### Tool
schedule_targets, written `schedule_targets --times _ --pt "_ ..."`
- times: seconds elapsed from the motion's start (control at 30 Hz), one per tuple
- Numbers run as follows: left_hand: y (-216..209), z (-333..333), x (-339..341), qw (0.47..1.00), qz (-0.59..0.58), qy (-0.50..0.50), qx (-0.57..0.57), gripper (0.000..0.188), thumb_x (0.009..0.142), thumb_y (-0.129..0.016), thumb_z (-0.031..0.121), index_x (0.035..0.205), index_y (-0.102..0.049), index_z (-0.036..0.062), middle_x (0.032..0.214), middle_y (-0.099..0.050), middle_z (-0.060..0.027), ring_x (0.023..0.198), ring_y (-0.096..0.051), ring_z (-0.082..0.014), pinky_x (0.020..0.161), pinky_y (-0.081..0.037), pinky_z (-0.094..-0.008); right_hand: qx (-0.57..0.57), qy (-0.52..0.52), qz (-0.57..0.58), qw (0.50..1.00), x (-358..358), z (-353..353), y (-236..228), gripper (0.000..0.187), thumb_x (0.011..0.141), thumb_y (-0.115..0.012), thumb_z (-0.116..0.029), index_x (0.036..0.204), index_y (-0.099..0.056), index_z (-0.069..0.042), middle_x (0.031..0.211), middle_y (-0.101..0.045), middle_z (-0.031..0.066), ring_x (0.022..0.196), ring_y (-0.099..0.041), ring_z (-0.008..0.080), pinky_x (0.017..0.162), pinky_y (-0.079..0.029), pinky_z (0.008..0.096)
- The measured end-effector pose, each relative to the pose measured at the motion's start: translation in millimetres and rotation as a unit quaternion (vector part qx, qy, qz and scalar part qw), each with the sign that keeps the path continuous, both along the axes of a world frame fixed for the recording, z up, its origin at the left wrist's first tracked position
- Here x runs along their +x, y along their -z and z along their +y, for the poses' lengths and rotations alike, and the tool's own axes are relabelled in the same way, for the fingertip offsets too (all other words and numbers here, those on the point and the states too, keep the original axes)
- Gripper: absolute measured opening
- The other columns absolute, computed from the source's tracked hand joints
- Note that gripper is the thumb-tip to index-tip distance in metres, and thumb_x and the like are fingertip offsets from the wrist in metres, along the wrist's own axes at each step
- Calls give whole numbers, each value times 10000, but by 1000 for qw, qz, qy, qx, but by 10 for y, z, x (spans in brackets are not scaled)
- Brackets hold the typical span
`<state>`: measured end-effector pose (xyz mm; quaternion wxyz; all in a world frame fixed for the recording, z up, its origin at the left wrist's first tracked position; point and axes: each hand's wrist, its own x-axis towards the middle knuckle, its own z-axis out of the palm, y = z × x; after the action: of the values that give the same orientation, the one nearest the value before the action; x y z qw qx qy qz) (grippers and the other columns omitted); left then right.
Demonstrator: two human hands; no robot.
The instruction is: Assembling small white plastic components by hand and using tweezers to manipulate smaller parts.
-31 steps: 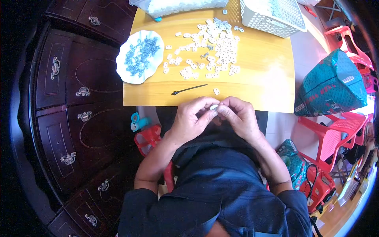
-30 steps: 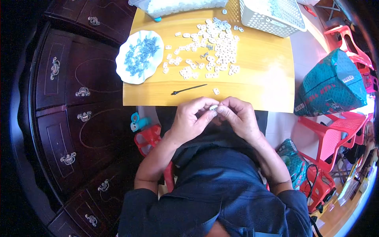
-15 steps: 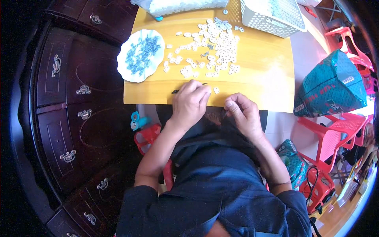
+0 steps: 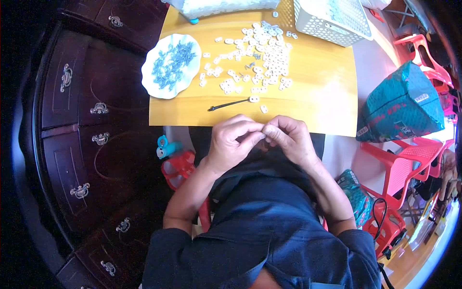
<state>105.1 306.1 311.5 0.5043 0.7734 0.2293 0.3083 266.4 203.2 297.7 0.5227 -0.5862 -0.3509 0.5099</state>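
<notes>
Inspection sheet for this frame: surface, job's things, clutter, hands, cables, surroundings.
Surface: yellow wooden table.
Job's things: small white pieces scattered; white plate of blue-grey metal bits; thin dark tool lying flat.
Clutter: white mesh basket at the far edge.
Hands: left hand and right hand meet fingertip to fingertip at the near edge; what they pinch is too small to tell.
Cables: a black cable by the red chairs.
Surroundings: dark wooden drawers, teal bag, red plastic chairs.

A teal bag [image 4: 402,103] with small white and red labels stands on the floor just off the table's [image 4: 313,96] right edge. A clear plastic bag [image 4: 226,7] of white contents lies along the table's far edge.
</notes>
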Motion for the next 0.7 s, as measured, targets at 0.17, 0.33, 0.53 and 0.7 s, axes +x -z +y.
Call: schedule_targets --times 0.17,0.33,0.53,0.7 --pt "52 14 -49 1000 -8 -20 6 100 807 -739 -59 890 -710 -11 787 -673 -97 662 -655 -178 589 -499 -286 -7 26 -1 1000 6 56 30 181 976 -685 -172 914 -680 -2 712 -633 -15 639 -560 55 572 -479 233" --pt "167 10 -116 998 1 -59 -36 73 824 -712 -60 884 -703 -18 779 -665 -89 639 -625 -152 579 -471 -261 44 56 -382 921 119 288 -110 150 859 -767 -147 909 -674 -40 772 -658 79 635 -651 195 597 -534 327" --pt "215 33 -170 997 1 -68 -38 78 835 -699 -63 900 -701 -21 779 -663 -74 628 -611 -118 570 -465 -249 30 14 -527 849 101 403 -35 156 844 -759 -153 890 -659 -42 814 -662 118 711 -677 303 628 -540 403" --pt "263 39 -184 997 1 -67 -44 80 841 -697 -64 907 -702 -19 783 -664 -66 625 -608 -100 564 -464 -241 42 9 -511 858 110 422 22 142 848 -732 -160 862 -633 -60 813 -647 121 725 -672 333 642 -547 425"
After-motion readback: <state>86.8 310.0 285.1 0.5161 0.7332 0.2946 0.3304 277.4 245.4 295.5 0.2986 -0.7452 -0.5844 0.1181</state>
